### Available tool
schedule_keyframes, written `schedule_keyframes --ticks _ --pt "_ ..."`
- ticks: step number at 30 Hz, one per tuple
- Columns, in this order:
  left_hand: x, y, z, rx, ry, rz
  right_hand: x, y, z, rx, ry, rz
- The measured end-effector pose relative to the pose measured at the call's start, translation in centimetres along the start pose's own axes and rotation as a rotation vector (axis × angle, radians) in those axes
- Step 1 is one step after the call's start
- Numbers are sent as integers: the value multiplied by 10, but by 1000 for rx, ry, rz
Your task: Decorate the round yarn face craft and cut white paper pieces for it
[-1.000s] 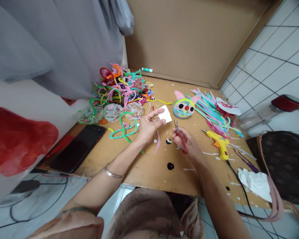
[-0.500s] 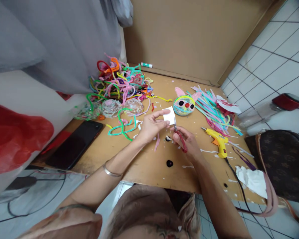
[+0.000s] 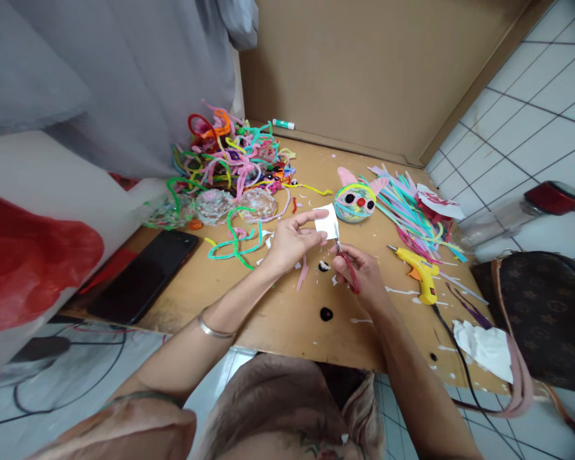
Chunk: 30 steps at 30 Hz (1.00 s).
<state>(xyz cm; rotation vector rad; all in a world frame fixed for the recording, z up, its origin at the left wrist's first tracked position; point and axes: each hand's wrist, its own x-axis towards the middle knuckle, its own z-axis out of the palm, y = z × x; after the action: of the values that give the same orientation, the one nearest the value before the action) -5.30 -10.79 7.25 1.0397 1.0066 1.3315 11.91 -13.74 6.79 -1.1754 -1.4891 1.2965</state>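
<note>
My left hand [image 3: 290,241] pinches a small white piece of paper [image 3: 326,223] between thumb and fingers, above the middle of the table. In my right hand [image 3: 363,271] is a pair of red-handled scissors [image 3: 349,271], its blades at the paper's lower right edge. Just beyond the paper sits a round animal face [image 3: 354,206] made of coiled pipe cleaners, with pink ears, black eyes and a red nose. Below the hands lie a black round piece [image 3: 326,314] and a black-and-white piece [image 3: 323,266].
A tangled heap of pipe cleaners [image 3: 234,150] fills the back left, near a black phone [image 3: 144,278]. On the right are loose pipe cleaners [image 3: 402,204], a yellow glue gun [image 3: 421,271] with its cord, crumpled tissue [image 3: 483,348] and a brown bag [image 3: 541,313]. A glue stick [image 3: 283,124] lies at the back.
Almost nothing differs. The paper and scissors have shifted very slightly, with the blades still at the paper's edge and both hands keeping their hold.
</note>
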Motion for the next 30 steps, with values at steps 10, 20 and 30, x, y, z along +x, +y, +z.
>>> schedule_keyframes --ticks 10,20,30 --pt "1 -3 -2 8 -7 15 2 4 1 18 43 24" --pt "2 -4 -2 -1 -20 10 0 2 3 -22 87 32" --pt "-6 3 4 -41 -69 -52 0 2 4 -38 97 -13"
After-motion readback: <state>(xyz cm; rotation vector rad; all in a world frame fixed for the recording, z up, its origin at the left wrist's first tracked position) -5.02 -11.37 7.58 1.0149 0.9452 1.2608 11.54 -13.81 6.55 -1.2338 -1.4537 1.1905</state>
